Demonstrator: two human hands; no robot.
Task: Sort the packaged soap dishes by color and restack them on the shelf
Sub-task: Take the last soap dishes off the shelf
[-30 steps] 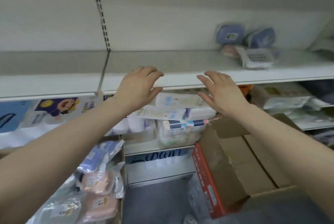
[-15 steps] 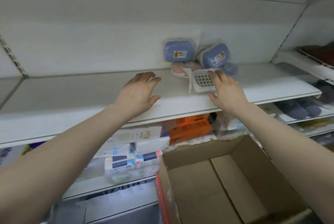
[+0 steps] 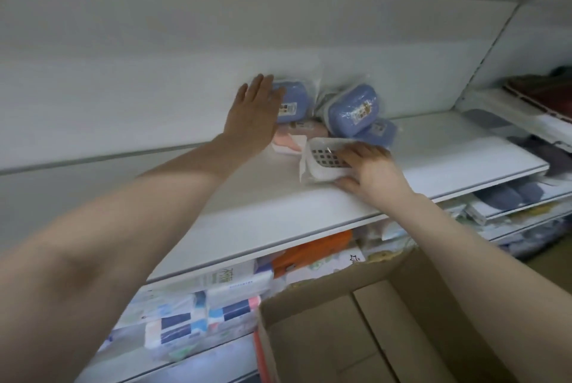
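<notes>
Bagged blue soap dishes [image 3: 353, 110] propped against back wall, seemingly pink one [image 3: 297, 132] beneath, white one [image 3: 328, 163] in front

White shelf [image 3: 325, 206] — bagged blue soap dishes [image 3: 353, 110], a pink one [image 3: 305, 129], a white one [image 3: 325, 163].

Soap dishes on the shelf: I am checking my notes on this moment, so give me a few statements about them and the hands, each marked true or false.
1. The right hand grips the white soap dish. True.
2. The left hand is a closed fist. False: its fingers are straight, against a blue soap dish.
3. The pink soap dish lies on top of the blue ones. False: it lies under them, on the shelf.
4. The cardboard box below the shelf is open. True.
</notes>
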